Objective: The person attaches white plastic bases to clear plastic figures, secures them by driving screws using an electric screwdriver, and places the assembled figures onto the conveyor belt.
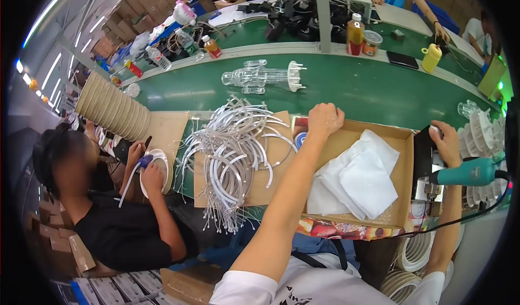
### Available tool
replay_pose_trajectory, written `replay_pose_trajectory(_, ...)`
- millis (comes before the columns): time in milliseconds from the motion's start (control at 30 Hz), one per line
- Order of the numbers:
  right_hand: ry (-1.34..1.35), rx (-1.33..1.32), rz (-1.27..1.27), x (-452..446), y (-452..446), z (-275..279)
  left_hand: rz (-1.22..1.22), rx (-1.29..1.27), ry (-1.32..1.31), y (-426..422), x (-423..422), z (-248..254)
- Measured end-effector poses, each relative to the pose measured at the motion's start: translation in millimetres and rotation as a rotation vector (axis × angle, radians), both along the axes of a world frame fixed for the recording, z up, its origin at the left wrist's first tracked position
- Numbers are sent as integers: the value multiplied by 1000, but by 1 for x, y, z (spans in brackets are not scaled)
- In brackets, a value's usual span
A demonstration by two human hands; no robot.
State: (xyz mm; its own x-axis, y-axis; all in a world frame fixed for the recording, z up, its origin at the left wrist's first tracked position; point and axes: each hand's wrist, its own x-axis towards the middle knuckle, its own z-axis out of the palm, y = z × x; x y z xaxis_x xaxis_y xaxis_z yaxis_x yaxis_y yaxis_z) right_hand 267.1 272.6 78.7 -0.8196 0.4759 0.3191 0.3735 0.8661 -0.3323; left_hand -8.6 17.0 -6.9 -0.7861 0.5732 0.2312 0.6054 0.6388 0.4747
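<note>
My left hand [326, 119] is closed at the far left corner of a shallow cardboard tray [379, 125]; what its curled fingers hold, if anything, is hidden. White folded cloths or sheets [360, 175] lie in the tray. To the right, my right hand [447, 147] is curled at the top of a black device [422, 159], with something small and pale at its fingertips. A teal corded power tool [467, 172] lies sideways just in front of that hand. Left of my left arm, a tangled heap of clear and white curved tubes with wires [233, 159] rests on cardboard.
A clear plastic assembly [262, 77] lies on the green bench [357, 91]. On the left, a co-worker [119, 218] handles a round white part [157, 172] beside stacked rings [111, 107]. Bottles, a phone [402, 59] and black adapters [298, 18] line the back; white discs [479, 134] stand right.
</note>
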Motion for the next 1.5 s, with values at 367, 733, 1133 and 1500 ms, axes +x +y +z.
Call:
replay_pose_trajectory(367,4,-82,27,0,24,-16,-15,7,-19,2,-3,1)
replay_pose_trajectory(733,-11,-104,17,3,25,-16,-12,-4,-9,1,1,-3)
replay_pose_trajectory(1133,-79,-162,-6,0,20,-7,-15,75,33,2,-5,-5)
replay_pose_trajectory(1500,26,-149,20,-6,-2,0,-60,-77,-74,0,-5,2)
